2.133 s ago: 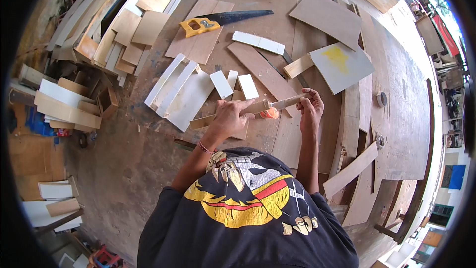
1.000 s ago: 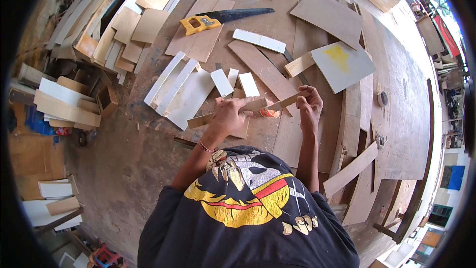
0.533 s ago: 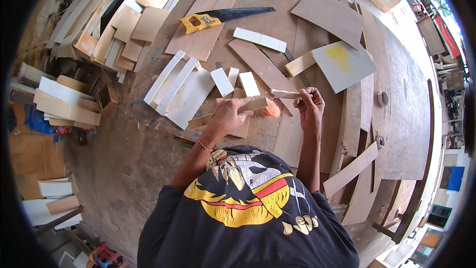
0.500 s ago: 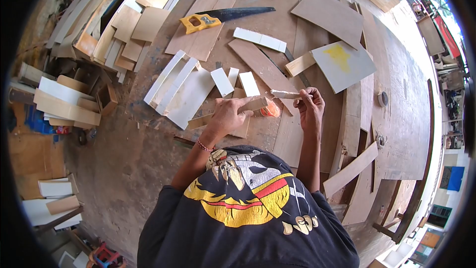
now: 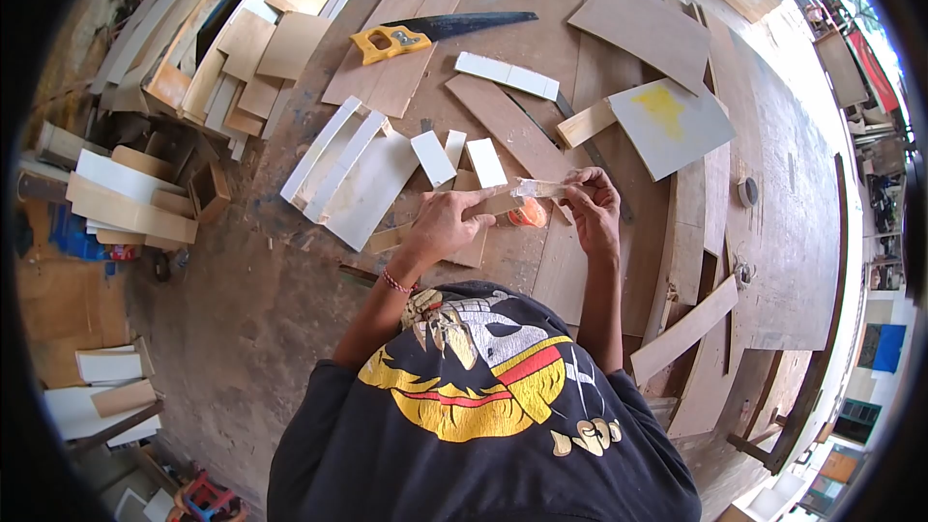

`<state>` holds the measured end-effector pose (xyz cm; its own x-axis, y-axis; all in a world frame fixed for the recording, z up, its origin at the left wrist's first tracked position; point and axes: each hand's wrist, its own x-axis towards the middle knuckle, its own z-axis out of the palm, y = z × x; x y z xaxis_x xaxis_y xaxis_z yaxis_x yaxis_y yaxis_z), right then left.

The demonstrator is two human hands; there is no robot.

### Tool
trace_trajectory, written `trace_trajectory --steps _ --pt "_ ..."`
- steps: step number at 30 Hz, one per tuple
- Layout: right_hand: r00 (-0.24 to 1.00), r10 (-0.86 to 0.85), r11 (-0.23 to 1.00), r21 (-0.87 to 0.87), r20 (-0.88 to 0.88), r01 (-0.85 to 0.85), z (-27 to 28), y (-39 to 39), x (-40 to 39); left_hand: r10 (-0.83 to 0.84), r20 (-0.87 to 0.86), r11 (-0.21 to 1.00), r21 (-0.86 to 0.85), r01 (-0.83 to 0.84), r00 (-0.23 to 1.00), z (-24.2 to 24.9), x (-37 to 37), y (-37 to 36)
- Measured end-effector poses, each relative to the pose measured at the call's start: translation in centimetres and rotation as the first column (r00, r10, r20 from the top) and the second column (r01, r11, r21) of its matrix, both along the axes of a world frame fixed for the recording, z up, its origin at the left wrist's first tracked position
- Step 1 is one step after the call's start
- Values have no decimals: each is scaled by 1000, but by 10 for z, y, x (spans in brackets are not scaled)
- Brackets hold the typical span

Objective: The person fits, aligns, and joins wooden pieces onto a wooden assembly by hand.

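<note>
My left hand (image 5: 445, 227) is closed round a small wooden piece (image 5: 501, 201), its index finger stretched along the top edge. In my right hand (image 5: 594, 208) a thin stick (image 5: 543, 189) is pinched between thumb and fingers. White paste covers the stick's left end, which lies at or very near the wooden piece; whether they touch is unclear. Just below the stick stands an orange-red container (image 5: 528, 214). Two white blocks (image 5: 432, 159) (image 5: 486, 163) lie beyond my left hand, and a grey-white panel with raised strips (image 5: 372, 188) rests to its left.
A yellow-handled saw (image 5: 391, 43) lies on a board at the back left of the workbench (image 5: 290, 174). A white strip (image 5: 507, 75), a yellow-stained panel (image 5: 672, 126) and a tape roll (image 5: 747, 192) are farther right. Stacked offcuts (image 5: 126, 203) stand at the left.
My right hand has moved slightly left, bringing the stick's pasted end over to the wooden piece. The stick now shows more of its flat face. My left hand has barely moved.
</note>
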<state>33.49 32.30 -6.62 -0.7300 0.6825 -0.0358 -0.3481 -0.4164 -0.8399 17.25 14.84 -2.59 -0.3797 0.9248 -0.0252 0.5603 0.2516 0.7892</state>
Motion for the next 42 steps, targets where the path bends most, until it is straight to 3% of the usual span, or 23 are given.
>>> trace_trajectory --steps 5,7,17,20,23,35,42 --pt "1000 13 1000 -28 27 -12 -7 0 -1 8 73 998 -64 -4 997 5 1 0" --pt "1000 16 998 -65 18 -15 -11 4 2 11 -58 1000 27 -9 998 -3 1 -1" --pt "994 -90 996 27 61 88 -13 14 13 33 -44 997 -66 -36 998 -6 -5 -3" --pt "992 -116 992 59 43 113 -5 11 11 43 -120 998 -36 -47 992 -11 -6 -4" --pt "998 -44 996 74 40 41 -3 9 8 35 -120 996 -76 -44 992 -7 -4 -3" --pt "977 -127 973 212 173 89 3 3 -3 -11 -111 991 -131 -4 994 1 2 0" --pt "979 -36 978 207 201 -6 6 6 6 54 -140 993 -94 -68 989 -14 0 0"
